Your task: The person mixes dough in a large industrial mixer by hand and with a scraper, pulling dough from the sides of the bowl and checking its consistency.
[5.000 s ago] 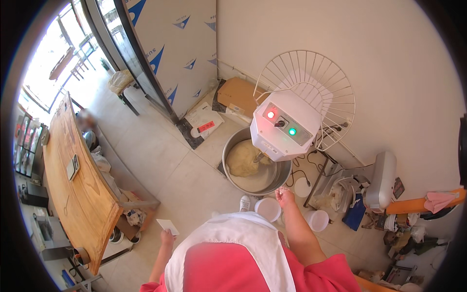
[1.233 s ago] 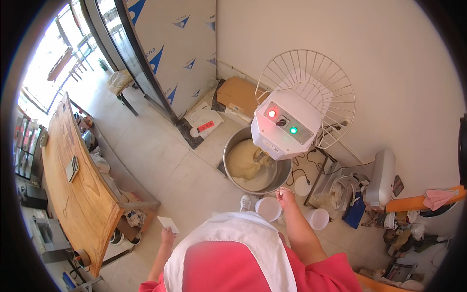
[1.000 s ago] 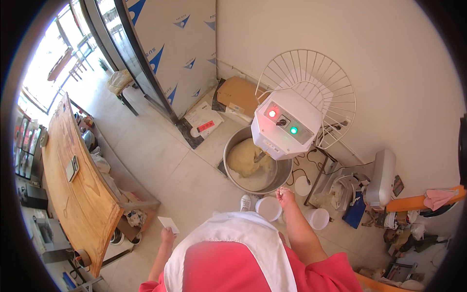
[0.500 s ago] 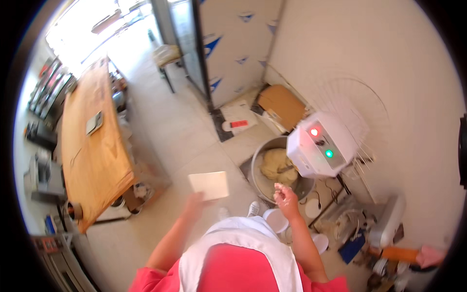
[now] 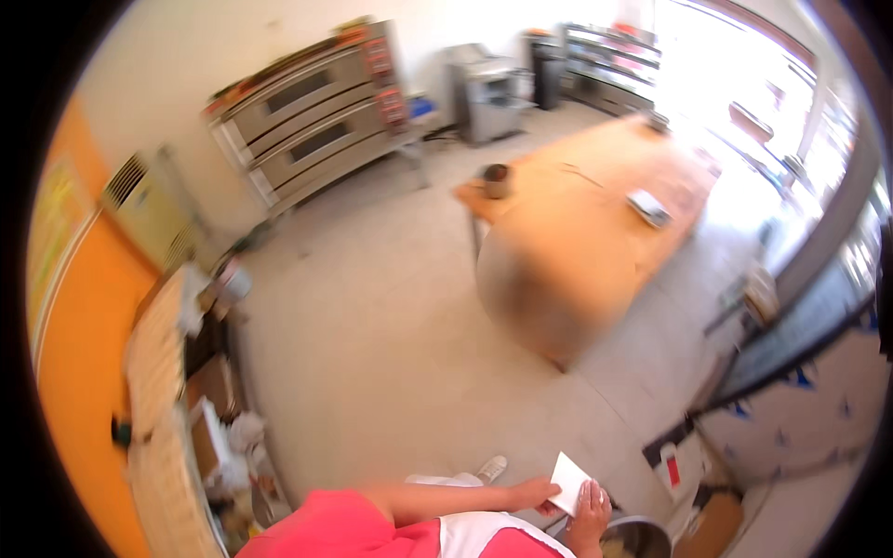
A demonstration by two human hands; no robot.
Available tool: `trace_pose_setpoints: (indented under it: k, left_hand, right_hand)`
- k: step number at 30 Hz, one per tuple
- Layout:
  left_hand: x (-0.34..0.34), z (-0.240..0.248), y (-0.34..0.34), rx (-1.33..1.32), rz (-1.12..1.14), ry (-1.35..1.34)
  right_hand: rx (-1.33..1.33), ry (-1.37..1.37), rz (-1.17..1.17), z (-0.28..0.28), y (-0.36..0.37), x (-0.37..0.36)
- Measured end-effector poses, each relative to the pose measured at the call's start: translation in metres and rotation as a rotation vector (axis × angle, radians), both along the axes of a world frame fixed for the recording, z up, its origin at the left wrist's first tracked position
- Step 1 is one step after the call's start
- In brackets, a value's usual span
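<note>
A flat, white rectangular dough scraper (image 5: 568,483) is at the bottom, right of centre. My left hand (image 5: 536,495) pinches its lower left corner. My right hand (image 5: 590,513) lies against the scraper's right side, fingers stretched out and close together. Whether any dough sticks to those fingers is too small to tell. Just right of my right hand, the steel mixer bowl (image 5: 659,532) shows at the lower edge. Some pale dough (image 5: 616,549) is visible inside, and the rest of the bowl is cut off.
A long wooden table (image 5: 577,232) stands ahead; a dark blur covers its near corner. On it are a small scale-like device (image 5: 648,208) and a round container (image 5: 497,180). A deck oven (image 5: 312,116) stands far left. Cluttered shelving (image 5: 209,372) lines the left; a cardboard box (image 5: 712,525) sits lower right.
The view has swung left, bringing in the oven and orange wall; the mixer head is out of sight. My hands, apart before, now meet at the scraper, my right hand having left the bowl.
</note>
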State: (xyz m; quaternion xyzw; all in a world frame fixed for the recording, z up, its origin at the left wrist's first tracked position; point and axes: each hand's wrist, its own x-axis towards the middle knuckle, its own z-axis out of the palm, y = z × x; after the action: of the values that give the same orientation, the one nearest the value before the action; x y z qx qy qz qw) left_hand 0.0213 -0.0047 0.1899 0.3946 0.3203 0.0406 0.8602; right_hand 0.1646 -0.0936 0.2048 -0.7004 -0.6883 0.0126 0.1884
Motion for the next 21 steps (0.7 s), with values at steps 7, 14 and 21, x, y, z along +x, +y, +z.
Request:
trace_pose_setpoints:
  k: [7,14,21]
  left_hand:
    - [-0.070,0.034,-0.034,0.101,0.316,0.121]
    - [-0.223,-0.007,-0.062,0.801,0.461,0.573]
    - [-0.445,-0.005,-0.243,0.482,0.989,2.110]
  right_hand:
    - [-0.359,0.127,0.394,-0.012,0.013,-0.042]
    - [-0.605,0.186,0.596,-0.026,0.072,-0.108]
    - [-0.621,-0.161,0.630,-0.145,0.094,-0.139]
